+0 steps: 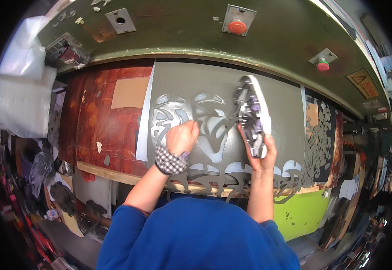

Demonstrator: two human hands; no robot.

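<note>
head view: the left forearm (145, 192) is angled inward, and the left hand (182, 137) is held at the grey sheet (284, 112) with its fingers (192, 129) curled in; whether anything is pinched there cannot be told. the right forearm (261, 198) is stretched nearly straight ahead, and a long, pale-rimmed cutting die (253, 110) is gripped at its near end, over the sheet's right part, between thumb (270, 145) and fingers of the right hand (262, 155). a yellow label (363, 84) bearing a warning triangle and dark print is fixed to the green machine (173, 31).
</note>
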